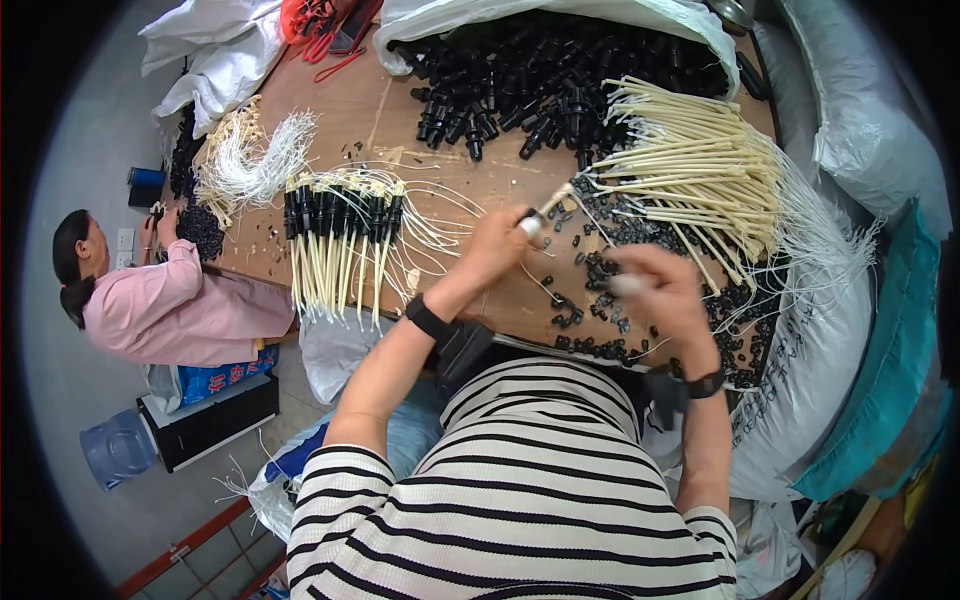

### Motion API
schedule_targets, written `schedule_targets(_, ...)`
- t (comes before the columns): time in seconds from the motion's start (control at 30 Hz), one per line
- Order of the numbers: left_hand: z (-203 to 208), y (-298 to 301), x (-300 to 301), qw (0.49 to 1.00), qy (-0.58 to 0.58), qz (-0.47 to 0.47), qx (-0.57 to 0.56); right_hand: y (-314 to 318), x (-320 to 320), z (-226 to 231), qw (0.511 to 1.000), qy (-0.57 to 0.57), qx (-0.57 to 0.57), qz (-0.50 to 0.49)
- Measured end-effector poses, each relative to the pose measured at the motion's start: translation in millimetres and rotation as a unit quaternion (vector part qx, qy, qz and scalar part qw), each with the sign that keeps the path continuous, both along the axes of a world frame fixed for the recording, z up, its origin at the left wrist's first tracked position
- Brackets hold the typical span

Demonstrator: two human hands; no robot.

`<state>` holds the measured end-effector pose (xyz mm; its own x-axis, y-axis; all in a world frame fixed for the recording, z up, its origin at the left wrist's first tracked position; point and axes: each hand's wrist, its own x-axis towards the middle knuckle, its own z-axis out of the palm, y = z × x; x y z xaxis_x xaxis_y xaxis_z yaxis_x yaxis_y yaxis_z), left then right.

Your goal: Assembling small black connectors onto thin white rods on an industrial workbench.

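My left hand [492, 245] is closed around a thin cream-coloured tube [556, 197] with a dark piece by the fingers. It points up and right above the table. To the right, my right hand [668, 290] hovers over scattered small black plastic parts [600, 270]; motion smears its fingers, so I cannot tell what is in them. White coverings show on a digit of each hand. A bundle of cream tubes with white wires [700, 170] lies beyond my right hand. Left of my left hand, black connectors with cream tubes [345, 225] lie in a row.
Black plastic fittings [480, 85] spill from a white sack [640, 15] at the table's far side. More white wires [270, 155] lie at the far left. A co-worker in a pink shirt [180, 310] sits at the left. Stuffed sacks [830, 370] crowd the right edge.
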<state>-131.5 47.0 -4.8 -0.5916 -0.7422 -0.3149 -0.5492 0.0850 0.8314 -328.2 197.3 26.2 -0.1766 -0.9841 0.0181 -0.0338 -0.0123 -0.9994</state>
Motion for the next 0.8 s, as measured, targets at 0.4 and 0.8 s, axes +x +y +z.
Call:
schedule_targets(0.4,13.1,9.2,-8.1,0.984,0.04,-0.138,-0.108,-15.9,37.8,-14.4,0.917,0.377,-0.051,-0.123)
schedule_targets(0.8,8.1,10.4,-11.0,0.96,0.046,-0.246,-0.128,-16.6,35.0,-23.9,0.944,0.319,-0.011,-0.081)
